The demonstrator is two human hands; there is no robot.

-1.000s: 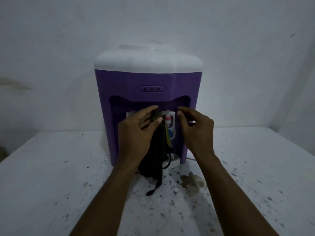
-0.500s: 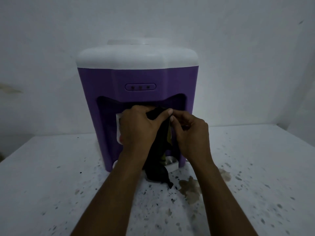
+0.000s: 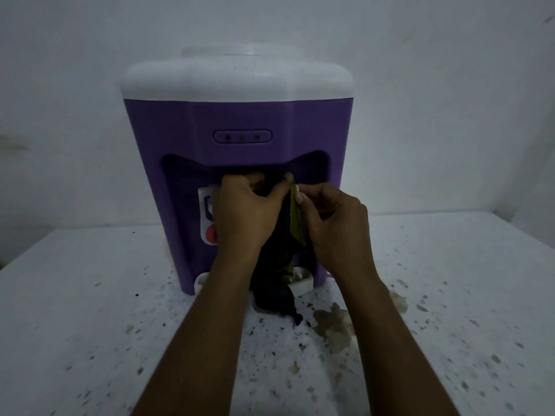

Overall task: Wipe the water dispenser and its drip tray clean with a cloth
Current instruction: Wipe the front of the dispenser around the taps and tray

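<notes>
The speckled white countertop point(image 3: 90, 325) spreads wide to both sides of me, with bare room left and right of the purple water dispenser point(image 3: 237, 124), which stands toward the back edge under its white top. My left hand point(image 3: 243, 211) and right hand point(image 3: 336, 223) meet at its front recess, both gripping a dark cloth point(image 3: 276, 265). The left bunches the top, and the right pinches the yellow-green edge. The cloth hangs over the white drip tray point(image 3: 301, 285) at the dispenser's base, its tail reaching the countertop past the tray's front edge. A brown stain point(image 3: 333, 322) lies just right of that tail.
</notes>
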